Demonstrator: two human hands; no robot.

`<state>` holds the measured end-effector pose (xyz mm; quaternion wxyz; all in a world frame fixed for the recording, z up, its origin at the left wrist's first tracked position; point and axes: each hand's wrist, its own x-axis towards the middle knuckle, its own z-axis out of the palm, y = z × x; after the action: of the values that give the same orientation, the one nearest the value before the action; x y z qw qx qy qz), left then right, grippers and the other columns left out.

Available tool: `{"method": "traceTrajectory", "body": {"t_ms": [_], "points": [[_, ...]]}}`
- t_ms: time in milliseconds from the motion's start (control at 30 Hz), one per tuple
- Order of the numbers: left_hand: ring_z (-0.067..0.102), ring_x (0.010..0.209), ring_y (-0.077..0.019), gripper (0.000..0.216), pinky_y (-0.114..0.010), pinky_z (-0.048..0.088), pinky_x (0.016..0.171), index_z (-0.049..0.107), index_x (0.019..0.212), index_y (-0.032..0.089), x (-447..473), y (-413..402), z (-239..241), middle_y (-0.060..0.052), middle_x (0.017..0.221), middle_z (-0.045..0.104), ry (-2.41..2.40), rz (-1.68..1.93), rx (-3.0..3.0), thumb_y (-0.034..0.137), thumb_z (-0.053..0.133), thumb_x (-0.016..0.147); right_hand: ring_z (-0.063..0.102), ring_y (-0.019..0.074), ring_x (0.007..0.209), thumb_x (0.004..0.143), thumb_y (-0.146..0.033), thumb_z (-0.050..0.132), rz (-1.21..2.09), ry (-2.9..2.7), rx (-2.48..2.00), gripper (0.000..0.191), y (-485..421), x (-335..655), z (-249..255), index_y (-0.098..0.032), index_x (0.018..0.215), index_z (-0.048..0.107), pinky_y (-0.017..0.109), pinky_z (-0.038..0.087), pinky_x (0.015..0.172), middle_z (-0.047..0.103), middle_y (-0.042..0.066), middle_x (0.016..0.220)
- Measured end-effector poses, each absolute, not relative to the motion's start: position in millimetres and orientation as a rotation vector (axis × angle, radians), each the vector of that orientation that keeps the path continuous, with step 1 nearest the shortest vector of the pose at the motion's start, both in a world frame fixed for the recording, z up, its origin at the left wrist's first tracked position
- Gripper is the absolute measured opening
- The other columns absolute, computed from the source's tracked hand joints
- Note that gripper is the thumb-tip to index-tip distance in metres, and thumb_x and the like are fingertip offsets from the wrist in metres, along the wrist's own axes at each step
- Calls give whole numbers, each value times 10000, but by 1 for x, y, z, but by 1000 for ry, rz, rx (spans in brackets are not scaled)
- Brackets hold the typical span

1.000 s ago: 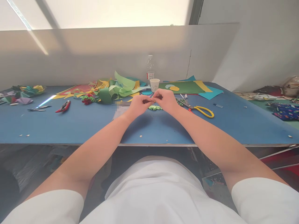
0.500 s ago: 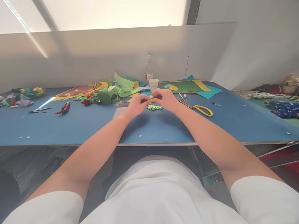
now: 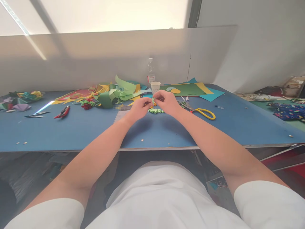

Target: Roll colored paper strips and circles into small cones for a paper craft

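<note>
My left hand point(image 3: 140, 107) and my right hand point(image 3: 166, 101) meet over the middle of the blue table, fingertips pinched close together. Between them is a small light-green paper piece point(image 3: 153, 100), mostly covered by the fingers, with a bit of orange just beneath it. Both hands are closed on this piece. Below the fingertips lies a bunch of curled light-green paper strips point(image 3: 156, 111). To the right of my right hand rest yellow-handled scissors point(image 3: 205, 113). A paper cup point(image 3: 155, 86) stands just behind the hands.
A plastic bottle point(image 3: 151, 71) stands by the wall. Crumpled green paper point(image 3: 124, 89) is heaped back left, and dark-green sheets point(image 3: 188, 88) lie back right. Red-handled pliers point(image 3: 62, 112) and tweezers point(image 3: 37, 114) lie on the left. A pen cap point(image 3: 219, 107) lies right of the scissors.
The fingertips of my two hands have drawn slightly apart, and orange now shows beneath the green piece. The whole view has shifted a little.
</note>
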<state>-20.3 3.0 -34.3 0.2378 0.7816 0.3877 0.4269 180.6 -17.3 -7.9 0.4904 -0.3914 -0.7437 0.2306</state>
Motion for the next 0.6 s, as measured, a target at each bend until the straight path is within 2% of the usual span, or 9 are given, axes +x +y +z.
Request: {"method": "traceTrajectory", "body": {"t_ms": [233, 433, 600], "points": [[478, 621, -109, 294, -276, 426, 619, 829, 1034, 175, -15, -6, -28, -34, 866, 758, 1084, 1164, 2168, 394, 644, 970, 679, 209, 795, 885, -225, 673, 442, -1822, -864, 36, -14, 179, -12, -218, 896, 639, 375, 576, 772, 746, 59, 941], [623, 749, -159, 293, -298, 499, 720, 837, 1053, 182, -15, -3, -30, -51, 923, 804, 1024, 1202, 2188, 407, 681, 950, 679, 223, 799, 905, -252, 692, 363, -1860, -811, 63, -9, 181, -14, -219, 873, 649, 387, 577, 769, 739, 60, 895], [634, 772, -176, 268, -320, 495, 739, 826, 991, 192, -18, 1, -34, -47, 912, 799, 1006, 1187, 2223, 404, 664, 970, 679, 234, 811, 913, -265, 698, 325, -1907, -787, 106, -6, 183, -16, -228, 841, 630, 400, 576, 782, 738, 59, 873]]}}
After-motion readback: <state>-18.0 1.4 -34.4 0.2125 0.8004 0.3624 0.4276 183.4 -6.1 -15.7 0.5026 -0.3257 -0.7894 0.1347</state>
